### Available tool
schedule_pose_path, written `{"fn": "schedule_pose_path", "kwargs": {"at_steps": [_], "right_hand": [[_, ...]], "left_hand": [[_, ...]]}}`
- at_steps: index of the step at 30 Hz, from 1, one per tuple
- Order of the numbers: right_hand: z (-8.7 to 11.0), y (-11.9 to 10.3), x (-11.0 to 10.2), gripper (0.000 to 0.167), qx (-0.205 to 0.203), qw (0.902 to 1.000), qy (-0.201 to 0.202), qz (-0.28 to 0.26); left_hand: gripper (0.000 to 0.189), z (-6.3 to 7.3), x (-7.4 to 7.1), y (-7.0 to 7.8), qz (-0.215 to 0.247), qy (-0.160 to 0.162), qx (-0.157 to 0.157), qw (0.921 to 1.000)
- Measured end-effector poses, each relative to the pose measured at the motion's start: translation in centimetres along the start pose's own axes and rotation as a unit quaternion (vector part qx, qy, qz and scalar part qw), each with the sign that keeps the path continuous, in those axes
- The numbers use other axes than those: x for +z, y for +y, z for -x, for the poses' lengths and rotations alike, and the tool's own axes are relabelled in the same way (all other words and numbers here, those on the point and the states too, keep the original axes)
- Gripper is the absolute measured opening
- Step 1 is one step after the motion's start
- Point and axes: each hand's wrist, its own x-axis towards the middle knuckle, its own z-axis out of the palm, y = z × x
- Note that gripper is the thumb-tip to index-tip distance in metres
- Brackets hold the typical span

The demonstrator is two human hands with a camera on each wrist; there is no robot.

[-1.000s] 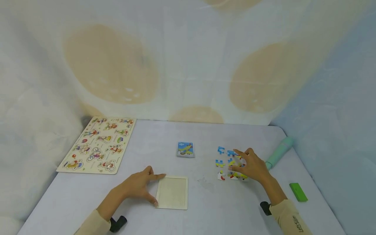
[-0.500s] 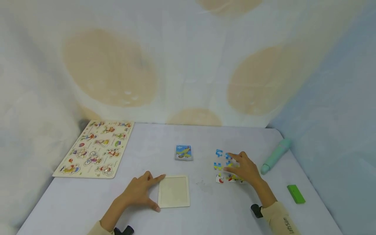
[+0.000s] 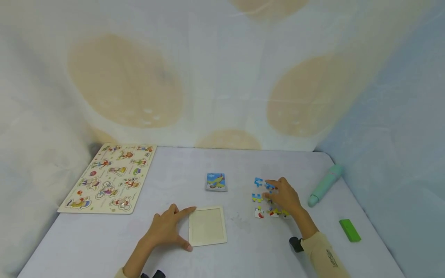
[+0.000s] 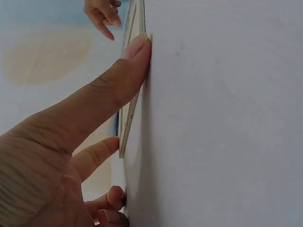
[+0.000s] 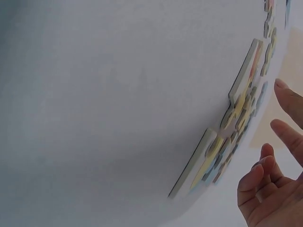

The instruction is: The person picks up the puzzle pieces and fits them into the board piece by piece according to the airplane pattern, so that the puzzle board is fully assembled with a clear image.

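My left hand (image 3: 167,228) holds a square wooden puzzle tray (image 3: 208,226) across its left side. The thumb (image 4: 137,49) lies at the near left corner, the index finger at the far left corner. The tray is flat on the table with a bare face. My right hand (image 3: 285,196) hovers over several blue, yellow and white jigsaw pieces (image 3: 259,212) laid in rows. Its thumb and index finger are apart with nothing between them; the other fingers (image 5: 250,185) curl loosely. In the right wrist view, several pieces (image 5: 246,71) lie beside the fingertips. The hand hides part of the rows.
A small picture card or box (image 3: 216,182) with a yellow plane sits behind the tray. A large wooden picture board (image 3: 110,178) lies at the left. On the right are a mint-green cylinder (image 3: 325,185) and a green block (image 3: 350,230). Cloth walls (image 3: 222,85) enclose the table.
My right hand has moved slightly left over the jigsaw pieces, thumb and index finger still apart. The left hand stays at the tray, which appears turned very slightly. The head view has shifted a little.
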Motion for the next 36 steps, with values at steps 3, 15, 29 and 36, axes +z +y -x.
{"fn": "schedule_pose_path", "kwargs": {"at_steps": [3,15,29,36], "right_hand": [[-0.5,-0.1,0.2,0.053,0.013,0.9999,-0.003,-0.006],[-1.3,-0.9,0.3,0.054,0.02,0.9997,-0.007,0.009],[-2.1,-1.8,0.6,0.056,0.026,0.9985,-0.014,0.046],[-2.7,-1.8,0.7,0.059,0.029,0.9976,-0.024,0.057]], "left_hand": [[0.113,-0.1,-0.1,0.2,-0.001,0.001,-0.008,1.0],[0.116,-0.7,-0.8,1.3,0.006,-0.023,-0.034,0.9992],[0.111,-0.8,-0.9,1.3,0.026,-0.019,-0.039,0.9987],[0.11,-1.1,-1.1,1.5,0.032,-0.029,-0.029,0.9986]]}}
